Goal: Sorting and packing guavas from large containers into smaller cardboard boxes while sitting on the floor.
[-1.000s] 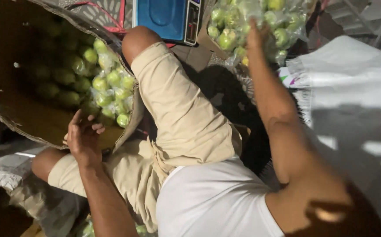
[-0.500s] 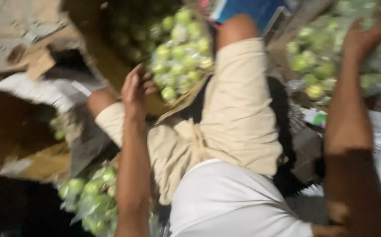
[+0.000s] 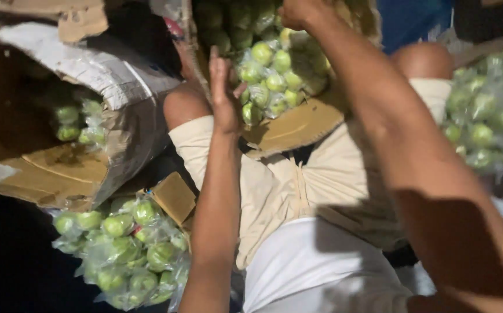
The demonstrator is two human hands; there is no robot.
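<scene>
My left hand [image 3: 225, 95] is raised flat with its fingers apart, against the near edge of a cardboard box [image 3: 297, 124] that rests by my knees. A clear plastic bag of green round fruit [image 3: 274, 75] lies in that box, and my left fingertips touch it. My right hand [image 3: 299, 11] reaches over the bag at the top of the view. Its fingers are curled and partly cut off by the frame, so its grip is unclear. My right forearm crosses the picture from the lower right.
I sit in beige shorts [image 3: 297, 185] and a white shirt [image 3: 309, 266]. A second torn cardboard box [image 3: 60, 174] holding green fruit lies at left. Another bag of green fruit [image 3: 124, 249] lies below it, and one more bag [image 3: 489, 122] at right. A blue object [image 3: 413, 23] is at the top right.
The view has swung left and down. My right hand left the bag of fruit at right and came over the box at my knees. My left hand stays at the box's edge.
</scene>
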